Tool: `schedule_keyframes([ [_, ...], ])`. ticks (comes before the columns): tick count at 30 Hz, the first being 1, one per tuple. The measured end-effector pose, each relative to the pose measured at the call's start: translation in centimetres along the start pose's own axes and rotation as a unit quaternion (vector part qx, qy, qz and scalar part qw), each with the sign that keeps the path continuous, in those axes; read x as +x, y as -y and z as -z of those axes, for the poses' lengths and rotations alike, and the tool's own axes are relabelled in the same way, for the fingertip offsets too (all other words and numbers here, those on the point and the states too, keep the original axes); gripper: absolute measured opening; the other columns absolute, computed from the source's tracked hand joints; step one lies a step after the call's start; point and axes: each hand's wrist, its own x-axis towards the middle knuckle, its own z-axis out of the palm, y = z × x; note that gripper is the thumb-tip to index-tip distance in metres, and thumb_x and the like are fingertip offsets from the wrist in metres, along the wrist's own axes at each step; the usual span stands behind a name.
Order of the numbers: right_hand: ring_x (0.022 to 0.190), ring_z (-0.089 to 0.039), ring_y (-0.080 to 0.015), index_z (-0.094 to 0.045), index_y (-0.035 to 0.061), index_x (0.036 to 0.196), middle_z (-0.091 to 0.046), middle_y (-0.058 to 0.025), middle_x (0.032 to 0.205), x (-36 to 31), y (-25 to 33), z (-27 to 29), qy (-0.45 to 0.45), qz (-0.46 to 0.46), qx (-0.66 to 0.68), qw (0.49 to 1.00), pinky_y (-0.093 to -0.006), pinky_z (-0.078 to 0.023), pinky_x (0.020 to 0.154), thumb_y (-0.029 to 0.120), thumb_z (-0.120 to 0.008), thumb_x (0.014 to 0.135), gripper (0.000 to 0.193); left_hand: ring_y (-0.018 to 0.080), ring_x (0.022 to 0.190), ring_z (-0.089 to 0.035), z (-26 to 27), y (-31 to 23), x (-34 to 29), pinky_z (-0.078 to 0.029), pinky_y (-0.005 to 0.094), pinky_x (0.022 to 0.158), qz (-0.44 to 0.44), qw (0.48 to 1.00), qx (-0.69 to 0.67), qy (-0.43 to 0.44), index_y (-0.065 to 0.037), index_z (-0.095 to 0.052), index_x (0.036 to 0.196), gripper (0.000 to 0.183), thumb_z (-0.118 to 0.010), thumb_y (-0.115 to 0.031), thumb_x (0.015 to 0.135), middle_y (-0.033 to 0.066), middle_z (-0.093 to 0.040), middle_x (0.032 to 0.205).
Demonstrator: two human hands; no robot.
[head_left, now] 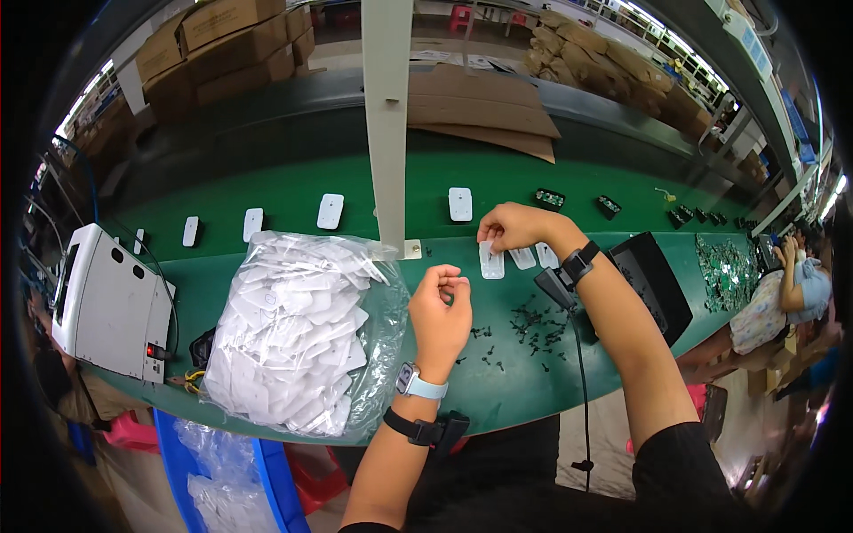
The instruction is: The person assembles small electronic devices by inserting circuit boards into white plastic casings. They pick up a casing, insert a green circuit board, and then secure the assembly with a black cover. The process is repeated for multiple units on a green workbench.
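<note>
My right hand (520, 226) pinches the top end of a white plastic cover (491, 263) over the green bench. Two similar white covers (522, 258) lie just right of it, partly beneath my wrist. My left hand (442, 311) is raised to the left, fingers curled in toward the thumb; anything between them is too small or hidden to make out. Small black pieces (533, 330) are scattered between my forearms. Left of my left hand, a clear plastic bag (386, 355) lies open, heaped with white covers (284, 329).
White-topped units (330, 211) stand spaced along the green belt (293, 182), with open black housings (550, 198) to the right. A pale post (386, 133) rises ahead. Beyond my right forearm are a black bin (653, 284) and piled circuit boards (724, 271). A white machine (115, 306) stands left.
</note>
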Motion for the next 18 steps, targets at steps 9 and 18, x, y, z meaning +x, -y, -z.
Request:
schedule_keyframes([
  [9, 0.077, -0.070, -0.0232, -0.075, 0.0009, 0.087, -0.074, -0.0122, 0.086, -1.6, 0.1, -0.3, -0.056, 0.029, -0.041, 0.997, -0.0354, -0.056, 0.072, 0.007, -0.074, 0.076, 0.013, 0.0091, 0.068, -0.058, -0.3, -0.5, 0.0, -0.049, 0.0253, 0.065, -0.016, 1.000, 0.016, 0.005, 0.000, -0.067, 0.099, 0.011, -0.069, -0.004, 0.089, 0.0041, -0.069, 0.080],
  [18, 0.076, -0.070, -0.0309, -0.075, 0.0017, 0.085, -0.073, -0.0155, 0.082, -7.6, 4.2, -0.3, -0.120, 0.083, -0.102, 0.984, -0.0382, -0.056, 0.072, 0.011, -0.068, 0.078, 0.014, 0.0159, 0.072, -0.064, 0.7, -0.7, 0.3, -0.050, 0.0295, 0.067, -0.033, 0.999, 0.032, -0.010, 0.000, -0.067, 0.096, 0.007, -0.067, -0.003, 0.089, 0.0074, -0.069, 0.081],
])
